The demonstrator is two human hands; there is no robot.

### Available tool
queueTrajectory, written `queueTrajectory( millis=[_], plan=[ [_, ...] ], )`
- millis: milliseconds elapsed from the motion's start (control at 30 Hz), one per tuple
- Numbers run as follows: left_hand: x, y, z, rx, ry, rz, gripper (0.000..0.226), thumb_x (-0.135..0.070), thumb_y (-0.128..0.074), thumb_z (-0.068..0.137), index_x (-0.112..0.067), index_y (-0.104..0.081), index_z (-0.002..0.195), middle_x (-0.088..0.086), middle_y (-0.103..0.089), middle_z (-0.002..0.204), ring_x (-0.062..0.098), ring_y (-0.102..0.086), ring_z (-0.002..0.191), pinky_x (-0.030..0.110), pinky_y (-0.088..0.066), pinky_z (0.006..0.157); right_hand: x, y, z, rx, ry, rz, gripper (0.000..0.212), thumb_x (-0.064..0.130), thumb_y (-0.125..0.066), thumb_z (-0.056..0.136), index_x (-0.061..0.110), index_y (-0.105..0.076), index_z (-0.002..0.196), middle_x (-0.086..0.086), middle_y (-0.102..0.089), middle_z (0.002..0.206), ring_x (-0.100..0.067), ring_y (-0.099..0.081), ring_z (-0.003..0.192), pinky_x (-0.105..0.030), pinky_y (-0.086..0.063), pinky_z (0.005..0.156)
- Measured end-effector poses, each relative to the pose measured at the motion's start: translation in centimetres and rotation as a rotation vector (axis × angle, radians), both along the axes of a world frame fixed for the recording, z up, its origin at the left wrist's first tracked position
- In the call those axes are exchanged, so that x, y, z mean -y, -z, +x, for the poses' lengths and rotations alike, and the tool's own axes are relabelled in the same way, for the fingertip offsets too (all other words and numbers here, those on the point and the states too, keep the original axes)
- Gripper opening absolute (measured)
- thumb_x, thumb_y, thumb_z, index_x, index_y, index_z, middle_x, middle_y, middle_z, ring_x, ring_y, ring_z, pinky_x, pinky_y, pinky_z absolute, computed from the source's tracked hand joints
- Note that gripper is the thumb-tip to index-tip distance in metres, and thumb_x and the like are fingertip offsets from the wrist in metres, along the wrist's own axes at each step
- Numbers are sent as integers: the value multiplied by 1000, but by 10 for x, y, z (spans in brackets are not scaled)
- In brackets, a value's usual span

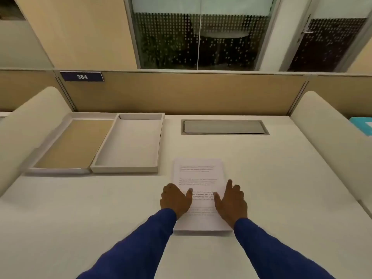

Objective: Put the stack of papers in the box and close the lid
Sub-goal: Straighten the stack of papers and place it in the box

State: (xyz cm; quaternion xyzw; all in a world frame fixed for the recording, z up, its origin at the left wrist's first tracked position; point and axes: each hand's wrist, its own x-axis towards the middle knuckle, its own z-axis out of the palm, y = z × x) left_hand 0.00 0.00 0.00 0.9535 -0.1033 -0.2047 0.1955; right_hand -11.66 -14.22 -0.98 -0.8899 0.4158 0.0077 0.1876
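The stack of papers is matt white printed paper. The box looks like smooth grey card, its lid lined tan. The desk is matt off-white laminate, perhaps; its hatch brushed metal. Sleeves are blue cloth.

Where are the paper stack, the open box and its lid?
paper stack [198, 170]: head view, upper part of top sheet.
open box [130, 146]: head view, bare inner floor.
lid [74, 143]: head view, tan inside face.

Just one view here, a wide-angle head cam looking forward and down over the bench, pretty close in. It faces the partition and windows at the back, sleeves coming in from the bottom edge.
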Motion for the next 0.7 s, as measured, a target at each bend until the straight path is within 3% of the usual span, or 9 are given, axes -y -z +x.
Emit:
queueTrajectory(
  millis=[67,333,500,700],
  plan=[
    [-1,2,-4,-101,-72,-34,77,-65,-59,91,-4,-46,136,13,-52,136,30,-58,122,39,-51,95,-1,3,-2,-10,55,58,81,55,-43,100,10,-11,160,-12,-37,151,-29,-46,130,-41,-52,95],
    [-9,4,0,-300,-256,-80,59,-44,-71,86,-4,-57,126,13,-60,128,31,-63,114,41,-57,96,-14,20,-4,-46,64,98,75,54,-40,101,9,-18,158,-13,-38,148,-30,-46,126,-39,-52,93],
    [-6,4,-9,-250,-311,-84,70,-45,-70,87,-5,-42,137,15,-45,140,34,-50,127,45,-50,103,-14,25,-5,-40,65,83,74,54,-40,101,10,-20,157,-12,-39,145,-29,-47,124,-41,-53,93],
    [2,0,-9,-349,-424,-239,72,-37,-74,87,-5,-36,140,18,-42,142,38,-53,125,46,-52,101,-13,29,-4,-32,64,71,75,53,-39,102,9,-17,158,-13,-38,146,-29,-47,125,-40,-53,93]
  ],
)
